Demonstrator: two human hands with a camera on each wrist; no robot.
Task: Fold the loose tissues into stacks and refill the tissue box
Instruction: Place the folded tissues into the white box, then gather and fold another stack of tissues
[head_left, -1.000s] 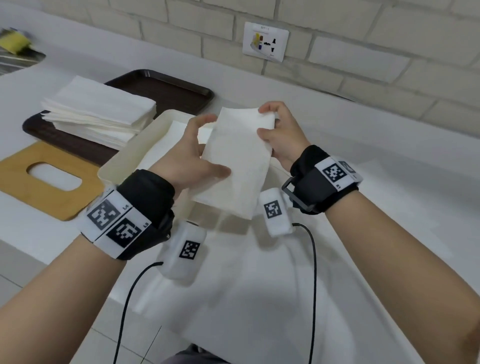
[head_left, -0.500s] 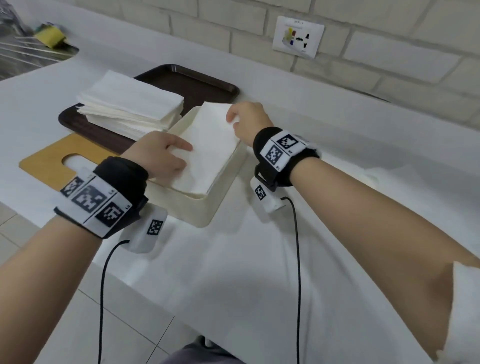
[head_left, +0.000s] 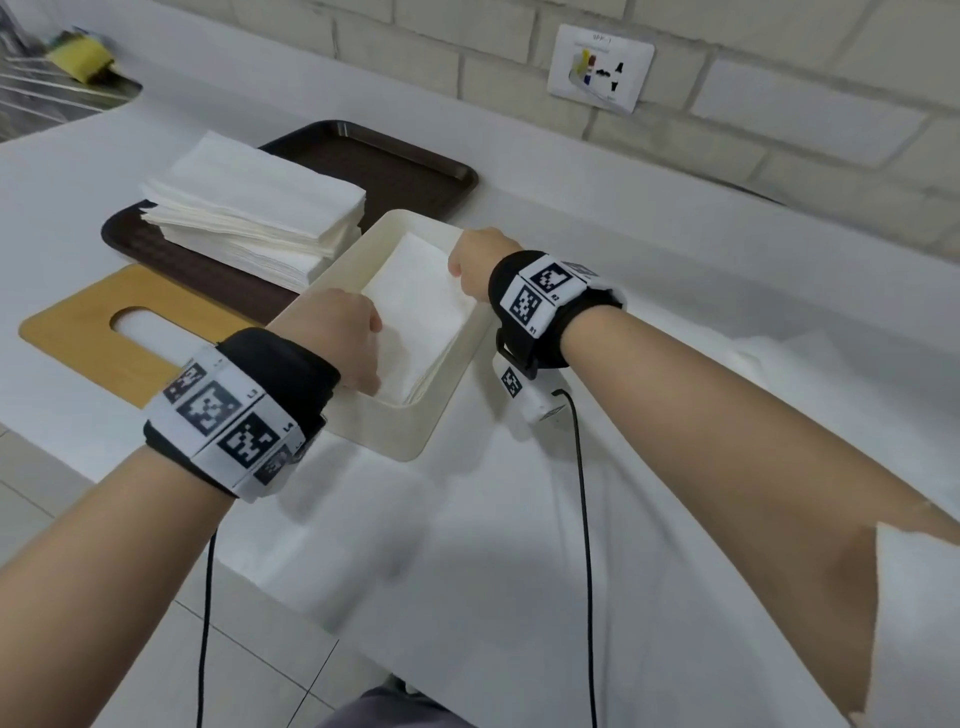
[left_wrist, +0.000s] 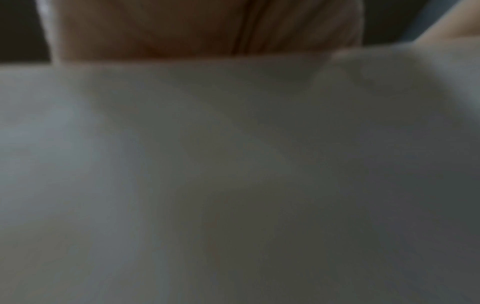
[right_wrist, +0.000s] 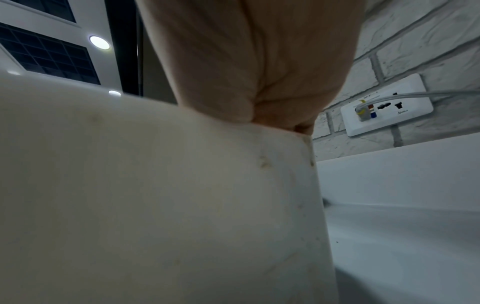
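Observation:
A cream tissue box (head_left: 395, 447) stands open-topped on the white counter, with a folded white tissue (head_left: 421, 312) lying on the stack inside it. My left hand (head_left: 348, 338) is at the box's near left corner, fingers bent down and pressing the tissue. At the far right edge my right hand (head_left: 475, 260) reaches down to the tissue, its fingers hidden behind the back of the hand. The right wrist view shows the box's outer wall (right_wrist: 155, 185) under my palm (right_wrist: 246, 61). The left wrist view is a blur of pale box wall (left_wrist: 233, 164).
A tall stack of tissues (head_left: 249, 208) sits on a dark brown tray (head_left: 395, 166) left of the box. The wooden lid (head_left: 78, 327) with an oval slot lies at the near left. A large loose tissue sheet (head_left: 441, 545) is spread near the counter's front edge. A wall socket (head_left: 600, 67) is behind.
The folded tissue, held up between both hands a second ago, has been laid into the box. Both hands have moved down onto it at opposite edges.

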